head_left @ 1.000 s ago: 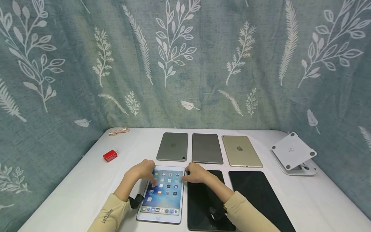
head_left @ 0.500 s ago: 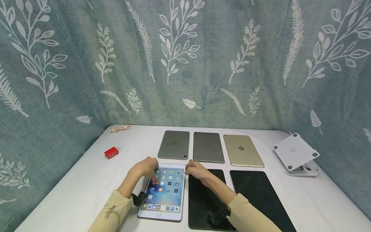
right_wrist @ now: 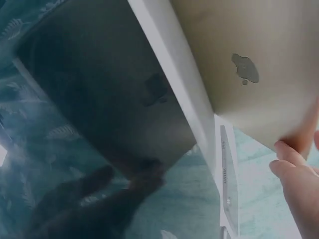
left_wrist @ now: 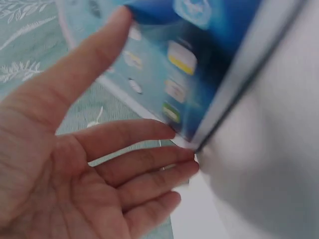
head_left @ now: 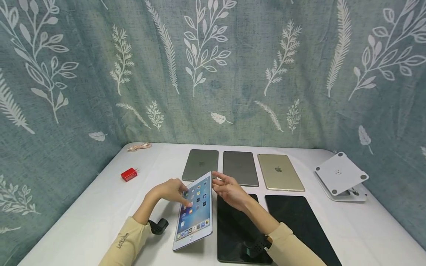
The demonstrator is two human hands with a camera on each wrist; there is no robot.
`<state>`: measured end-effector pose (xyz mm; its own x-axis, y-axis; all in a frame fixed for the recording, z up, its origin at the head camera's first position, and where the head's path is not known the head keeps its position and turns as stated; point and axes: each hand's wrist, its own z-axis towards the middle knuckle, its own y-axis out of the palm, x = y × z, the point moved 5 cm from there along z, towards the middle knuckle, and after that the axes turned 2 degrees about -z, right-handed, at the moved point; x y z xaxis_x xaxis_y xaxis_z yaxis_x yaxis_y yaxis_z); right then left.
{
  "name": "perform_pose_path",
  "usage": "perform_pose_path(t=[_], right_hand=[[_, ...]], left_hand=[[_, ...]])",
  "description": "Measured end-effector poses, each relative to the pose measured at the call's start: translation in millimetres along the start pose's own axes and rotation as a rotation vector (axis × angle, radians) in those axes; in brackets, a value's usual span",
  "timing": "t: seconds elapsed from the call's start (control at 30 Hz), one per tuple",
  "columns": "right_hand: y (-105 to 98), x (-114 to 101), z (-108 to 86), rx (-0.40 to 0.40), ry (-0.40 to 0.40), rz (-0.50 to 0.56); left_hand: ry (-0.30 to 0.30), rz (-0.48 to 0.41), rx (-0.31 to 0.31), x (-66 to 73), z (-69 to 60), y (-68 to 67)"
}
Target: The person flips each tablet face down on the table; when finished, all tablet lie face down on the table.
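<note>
A white-framed tablet [head_left: 196, 210] with a lit screen of app icons is tilted up off the table, its right side raised. My left hand [head_left: 169, 193] pinches its upper left part. In the left wrist view, the thumb [left_wrist: 94, 55] lies on the screen [left_wrist: 174, 55] and the other fingers [left_wrist: 144, 159] reach the edge and corner. Beside the raised upper right corner is my right hand [head_left: 231, 190], fingers loosely extended. In the right wrist view, its fingertips [right_wrist: 286, 154] are at the edge of the tablet's gold back [right_wrist: 244, 30], which bears a logo.
Two black-screened tablets lie at right, one [head_left: 237, 229] under my right forearm, the other [head_left: 296, 221] farther right. Behind are a dark green [head_left: 199, 162], a grey [head_left: 240, 168] and a gold tablet [head_left: 280, 171], face down. A silver stand [head_left: 341, 177], red plug [head_left: 129, 174] and cable [head_left: 139, 147] flank them.
The lit tablet lay flat on the table and is now lifted and tilted, its right side up. My right hand has turned over from its right edge, fingers spreading beside the raised corner.
</note>
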<state>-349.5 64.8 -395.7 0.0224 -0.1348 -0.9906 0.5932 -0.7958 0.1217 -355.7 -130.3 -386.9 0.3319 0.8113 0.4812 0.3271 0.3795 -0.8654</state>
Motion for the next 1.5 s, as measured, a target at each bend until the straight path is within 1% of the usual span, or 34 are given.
perform_pose_path(t=[0.07,0.2,0.4,0.5,0.57,0.63,0.73,0.77,0.87,1.0,1.17,1.27,1.4,1.5], right_hand=[[-1.3,-4.8,-1.9,-0.002,-0.023,-0.006],[-3.1,-11.9,-5.4,-0.002,-0.061,-0.02],[-1.8,-18.4,-8.5,-0.041,-0.113,-0.045],[0.5,-19.8,-9.6,-0.053,-0.126,-0.056],[3.0,-20.1,-9.9,-0.058,-0.128,-0.063],[6.0,-20.0,-9.5,-0.058,-0.127,-0.076],[11.0,-19.5,-7.6,-0.053,-0.129,-0.125],[12.4,-19.0,-6.8,-0.05,-0.128,-0.142],[16.8,-14.7,-4.7,-0.048,-0.11,-0.211],[21.6,-4.3,-4.3,-0.055,-0.06,-0.272],[23.7,5.8,-3.1,-0.042,-0.013,-0.313],[24.7,8.4,-0.9,-0.043,0.006,-0.338],[26.2,10.5,0.5,-0.063,0.03,-0.367],[26.5,12.8,0.7,-0.073,0.042,-0.426]], left_hand=[[0.033,-0.037,-0.01,3.0,2.5,2.8],[0.075,-0.094,-0.007,7.6,7.3,9.0],[0.152,-0.217,-0.013,14.7,12.9,17.6],[0.161,-0.275,-0.025,16.3,13.7,19.2],[0.163,-0.335,-0.038,17.1,13.0,18.6],[0.175,-0.411,-0.058,18.3,11.5,16.2],[0.203,-0.54,-0.091,20.9,8.3,9.8],[0.209,-0.566,-0.093,21.5,7.3,7.2],[0.221,-0.596,-0.089,22.6,3.1,-1.3],[0.237,-0.614,-0.074,24.1,-3.2,-11.6],[0.279,-0.646,-0.048,26.9,-9.3,-23.8],[0.3,-0.675,-0.049,28.2,-12.2,-29.6],[0.286,-0.715,-0.047,26.0,-15.7,-34.4],[0.271,-0.715,-0.016,22.4,-19.1,-38.9]])
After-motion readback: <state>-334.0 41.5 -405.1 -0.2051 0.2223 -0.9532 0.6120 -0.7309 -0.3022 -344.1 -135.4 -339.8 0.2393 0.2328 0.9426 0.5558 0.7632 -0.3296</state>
